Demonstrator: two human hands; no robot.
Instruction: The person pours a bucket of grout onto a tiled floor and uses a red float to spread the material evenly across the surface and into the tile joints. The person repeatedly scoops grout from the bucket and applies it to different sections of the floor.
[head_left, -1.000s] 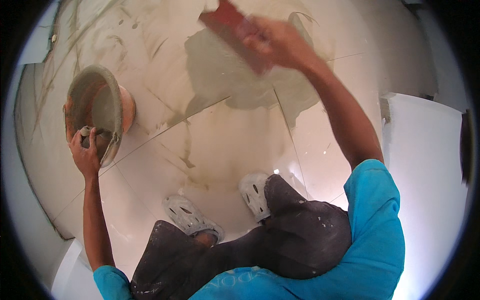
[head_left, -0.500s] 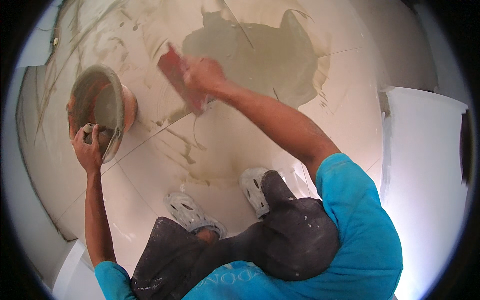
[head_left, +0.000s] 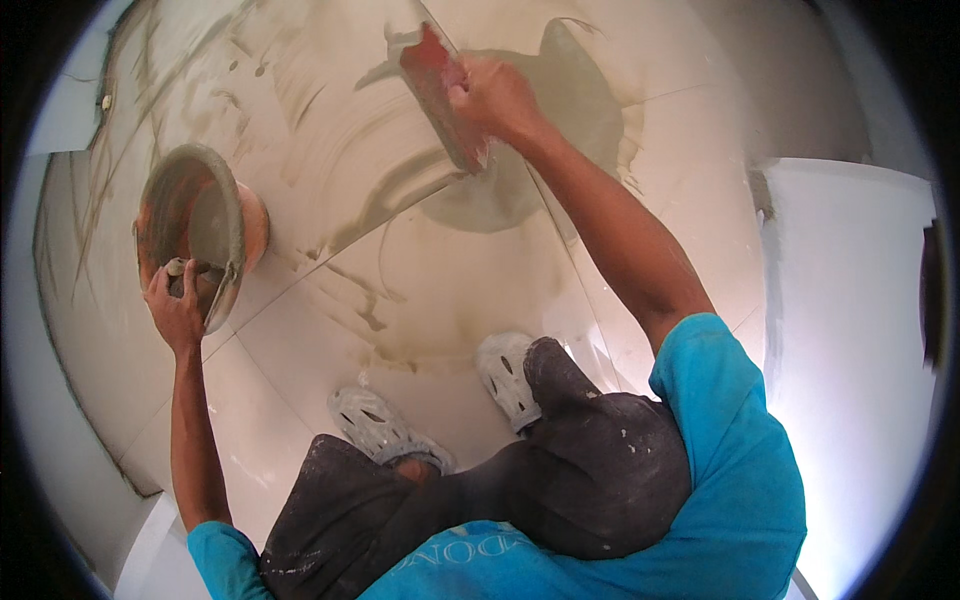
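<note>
On pale floor tiles (head_left: 420, 300), crouched, seen from above. Right hand (head_left: 495, 100) closed around the handle of a red grout float (head_left: 440, 95), blade tilted on edge, lower end touching the tile at a patch of wet grey grout (head_left: 520, 180). Grey smears fanning out along the tile joints to the left of the float. Left hand (head_left: 178, 310) well apart from the right, fingers clamped on the near rim of an orange bowl (head_left: 200, 225), tipped toward the camera, inside coated with grey mix. Small object pinned under the thumb at the rim, possibly a tool handle; too blurred to tell. Two grey perforated clogs (head_left: 385, 430) flat on the tile near the knees, dusted white. Dark, spattered trousers (head_left: 560, 470) and blue shirt (head_left: 720, 470) filling the lower frame. White wall (head_left: 850, 330) to the right.
</note>
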